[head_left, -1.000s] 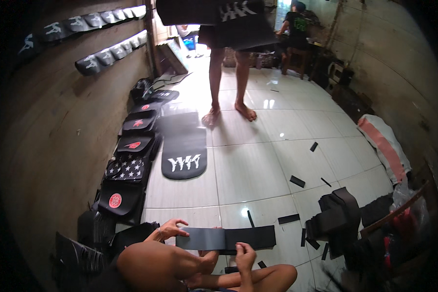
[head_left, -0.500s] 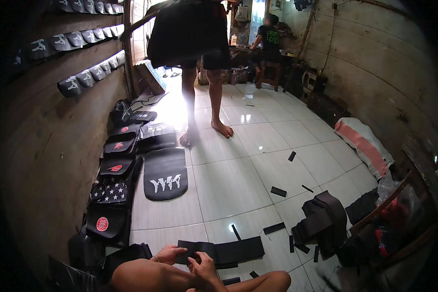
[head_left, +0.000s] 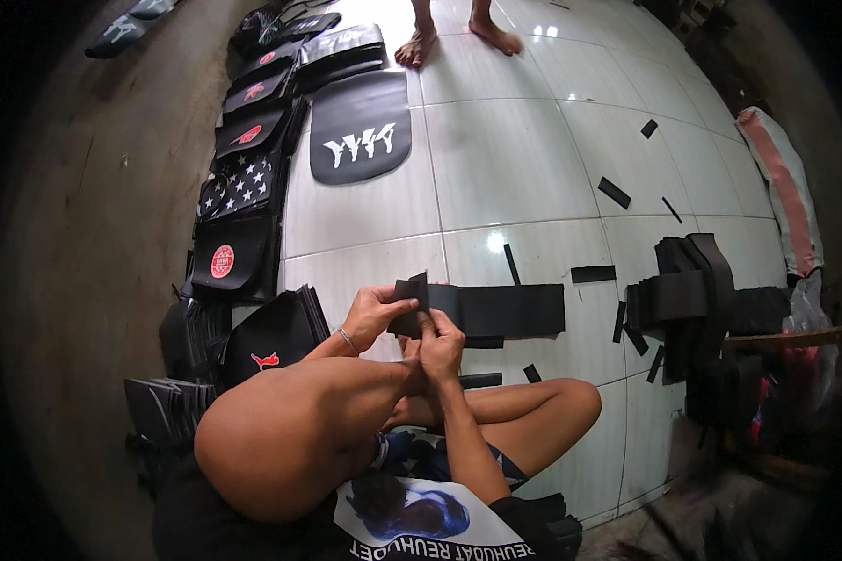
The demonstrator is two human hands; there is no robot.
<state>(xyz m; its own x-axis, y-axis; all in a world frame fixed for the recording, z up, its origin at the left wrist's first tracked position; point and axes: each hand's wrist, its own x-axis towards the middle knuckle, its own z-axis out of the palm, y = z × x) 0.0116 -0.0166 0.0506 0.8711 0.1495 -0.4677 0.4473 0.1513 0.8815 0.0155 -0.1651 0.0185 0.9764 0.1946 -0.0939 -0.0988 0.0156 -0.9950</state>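
A wide, flat black strip [head_left: 515, 310] of leather-like material lies across the tiles just in front of my crossed legs. Its left end is lifted and bent up between my two hands. My left hand [head_left: 374, 315], with a thin bracelet at the wrist, pinches that end from the left side. From below and to the right, the thumb and fingers of my right hand [head_left: 442, 348] close on the same raised part. Part of the right hand's grip is hidden behind the bent end. A narrow black offcut [head_left: 510, 265] touches or nearly touches the strip's far edge.
Stacked black flaps [head_left: 234, 251] with printed emblems line the left wall. A rounded black flap [head_left: 360, 131] lies on the floor ahead. Thicker strips are piled [head_left: 678, 299] at right among scattered offcuts [head_left: 615, 193]. A person's bare feet [head_left: 496, 37] stand at the far side.
My view has tilted down toward my lap. The strip's left end, lying nearly flat before, is now raised and bent up between my hands. The standing person's feet have shifted.
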